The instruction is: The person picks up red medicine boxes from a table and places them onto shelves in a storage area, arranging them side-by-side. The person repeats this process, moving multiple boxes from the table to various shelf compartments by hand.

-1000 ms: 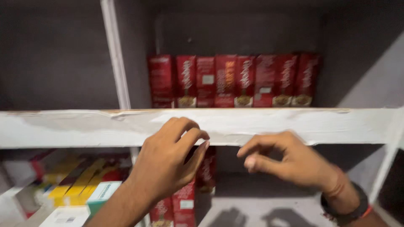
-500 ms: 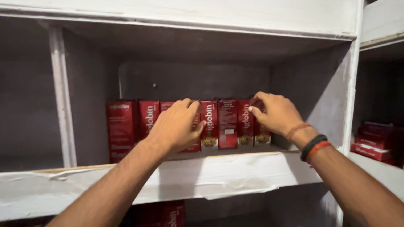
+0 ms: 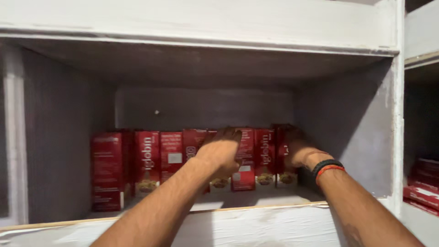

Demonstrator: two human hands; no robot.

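Hands sit deep inside a white shelf compartment (image 3: 274, 224), both reaching to a row of red cartons (image 3: 171, 155) standing upright against the back wall. Your left hand (image 3: 222, 153) lies curled over the top front of the cartons near the middle of the row, fingers bent onto their upper edges; whether it pinches 1 carton or merely presses on several cannot be told from this view. Your right hand (image 3: 297, 148) is at the right end of the row, closed around the end carton (image 3: 283, 155) beside the compartment's side wall — the exact finger contact is in shadow. A black and an orange wristband (image 3: 327, 167) sit on the right wrist.

Risk, as a judgement: the cartons stand close together, touching side by side, so pulling 1 forward could drag its neighbours and tip them off the shelf edge. The leftmost carton (image 3: 106, 171) stands slightly forward and apart — a knock along the row could topple it. More red cartons (image 3: 423, 183) lie stacked in the next compartment to the right.
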